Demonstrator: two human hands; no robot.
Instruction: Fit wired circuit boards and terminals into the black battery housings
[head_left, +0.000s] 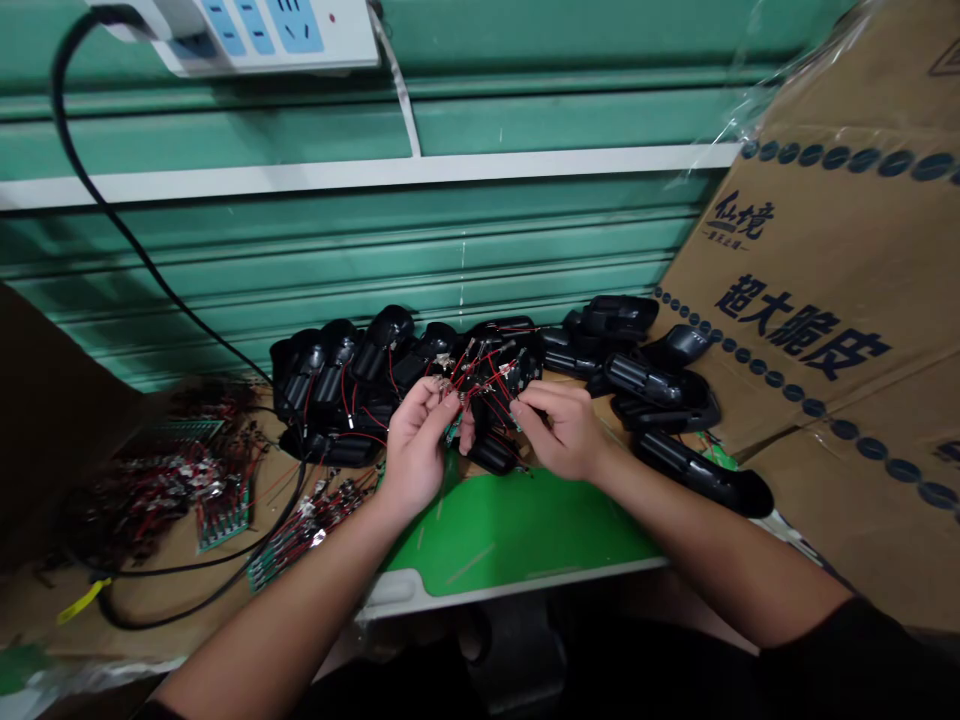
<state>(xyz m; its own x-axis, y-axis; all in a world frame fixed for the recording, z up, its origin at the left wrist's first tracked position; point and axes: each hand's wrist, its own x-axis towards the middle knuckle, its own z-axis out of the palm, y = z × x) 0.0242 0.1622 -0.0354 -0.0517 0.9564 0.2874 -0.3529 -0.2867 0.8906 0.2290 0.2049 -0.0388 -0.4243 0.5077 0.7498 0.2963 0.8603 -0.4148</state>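
Observation:
Above the green cutting board (pixel 517 520), my left hand (pixel 420 435) is closed around a wired circuit board (pixel 454 430); a tangle of thin red and black wires (pixel 487 375) with small metal contacts fans out from it. To its right, my right hand (pixel 562 428) pinches thumb and forefinger together at the wires' edge, seemingly on a thin wire. The exact spot of that pinch is small and dim. Just behind both hands lie black plastic housings (pixel 386 335), some with red wires coming out of them.
More black housings (pixel 652 380) lie at right, beside a printed cardboard box (pixel 810 300). Wired green circuit boards (pixel 225 515) are heaped at left, crossed by a black cable (pixel 150 255). A power strip (pixel 262 35) hangs on the green slatted wall (pixel 337 250).

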